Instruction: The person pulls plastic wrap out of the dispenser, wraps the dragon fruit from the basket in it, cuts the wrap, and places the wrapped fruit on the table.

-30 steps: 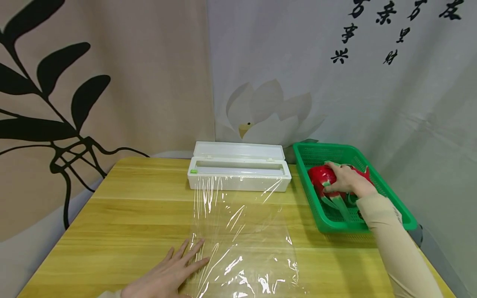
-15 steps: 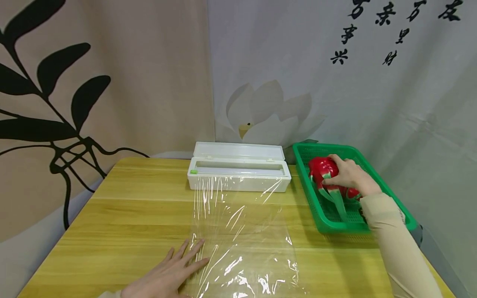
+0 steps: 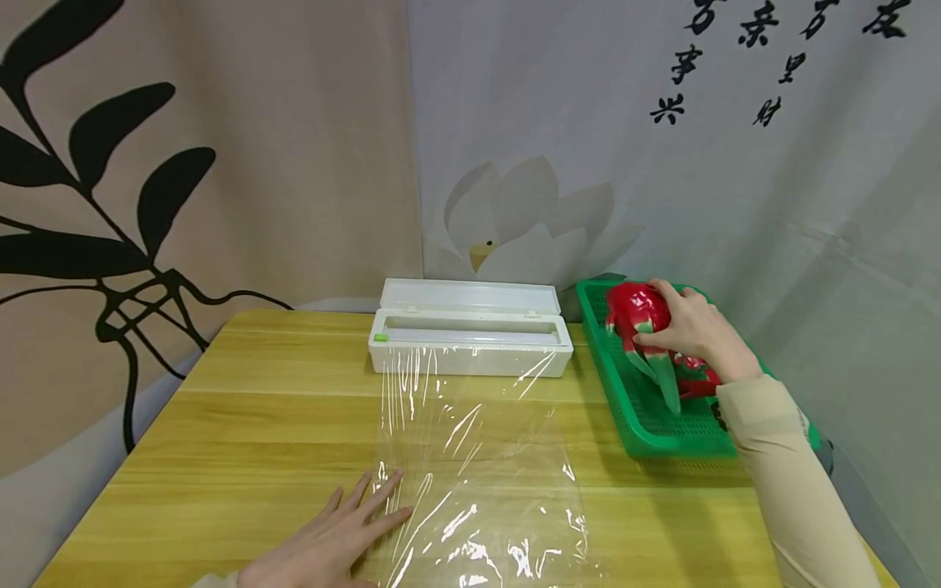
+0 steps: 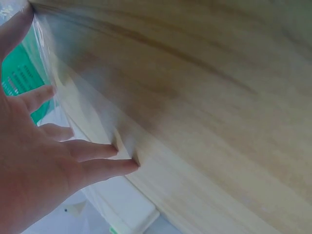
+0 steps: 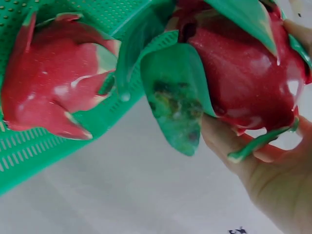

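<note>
A red dragon fruit (image 3: 638,313) with green scales is gripped by my right hand (image 3: 694,327), which holds it up over the green basket (image 3: 638,441). In the right wrist view, thumb and fingers wrap round this dragon fruit (image 5: 248,73). A second dragon fruit (image 5: 58,83) lies in the basket. My left hand (image 3: 323,535), fingers spread, rests on the left edge of a sheet of clear cling film (image 3: 478,465) on the table. The film comes out of a white dispenser box (image 3: 470,362) with its lid raised. In the left wrist view, straight fingertips (image 4: 129,167) touch the wood.
The wooden table (image 3: 243,425) extends left of the film. A patterned curtain (image 3: 331,147) hangs behind it. The basket stands at the table's right side, close to the dispenser's right end.
My right hand has lifted the dragon fruit up from among the others in the basket, uncovering another beneath. The left hand has stayed in place on the cling film.
</note>
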`<state>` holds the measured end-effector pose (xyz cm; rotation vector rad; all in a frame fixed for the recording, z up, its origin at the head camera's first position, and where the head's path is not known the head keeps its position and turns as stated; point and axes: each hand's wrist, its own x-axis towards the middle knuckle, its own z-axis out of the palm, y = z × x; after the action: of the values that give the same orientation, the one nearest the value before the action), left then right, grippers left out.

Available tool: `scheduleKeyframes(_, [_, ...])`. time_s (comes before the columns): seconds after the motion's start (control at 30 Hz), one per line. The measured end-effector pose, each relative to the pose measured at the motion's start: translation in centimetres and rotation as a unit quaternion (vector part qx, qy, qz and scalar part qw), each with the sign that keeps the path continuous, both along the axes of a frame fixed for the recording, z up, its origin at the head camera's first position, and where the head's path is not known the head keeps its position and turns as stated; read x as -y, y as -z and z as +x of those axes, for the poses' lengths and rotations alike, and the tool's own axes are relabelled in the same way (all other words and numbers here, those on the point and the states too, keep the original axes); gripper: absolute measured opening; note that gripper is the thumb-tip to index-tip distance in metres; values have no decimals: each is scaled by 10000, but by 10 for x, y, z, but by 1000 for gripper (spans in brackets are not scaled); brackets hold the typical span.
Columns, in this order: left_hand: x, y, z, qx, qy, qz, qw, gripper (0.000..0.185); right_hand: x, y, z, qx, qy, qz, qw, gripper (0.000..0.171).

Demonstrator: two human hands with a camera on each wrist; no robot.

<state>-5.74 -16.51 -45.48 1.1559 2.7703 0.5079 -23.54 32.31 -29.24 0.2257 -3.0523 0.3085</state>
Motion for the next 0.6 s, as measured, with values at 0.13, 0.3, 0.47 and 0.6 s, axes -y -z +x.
scheduleKeyframes(0.13, [1, 1, 1, 1, 23, 82, 10000, 88, 8, -6, 5, -285, -88, 63, 9995, 83])
scheduleKeyframes(0.3, [1, 0, 1, -18, 37, 140, 9999, 88, 21, -15, 13, -585, -198, 171, 9979, 85])
scheduleKeyframes(0.47, [1, 0, 1, 10, 28, 146, 9999, 89, 36, -22, 21, -845, -297, 301, 9955, 87])
scheduleKeyframes(0.6, [1, -1, 1, 73, 48, 155, 9998, 89, 50, -26, 29, -1098, -433, 339, 9924, 88])
